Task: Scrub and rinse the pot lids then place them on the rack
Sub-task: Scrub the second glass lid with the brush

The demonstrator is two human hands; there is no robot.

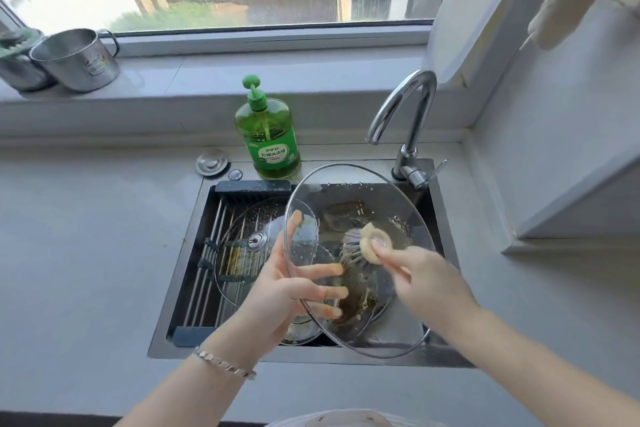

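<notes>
your left hand [277,291] grips the glass pot lid [367,288] by its left rim, thumb in front, fingers spread behind, holding it tilted over the sink [434,215]. your right hand [426,284] pinches a pale scrub pad [372,243] against it. a second lid [242,246] lies on the rack [204,270].

Dish soap bottle [267,135] label: you can read white Chinese characters, seemingly "柠檬洗洁精"; smaller print is illegible.
Steel mug [77,61] print: too blurred for you to read.

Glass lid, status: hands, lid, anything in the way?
Left hand holds glass lid, tilted over sink. Right hand presses pale scrubber against it. Second lid lies across rack.
</notes>
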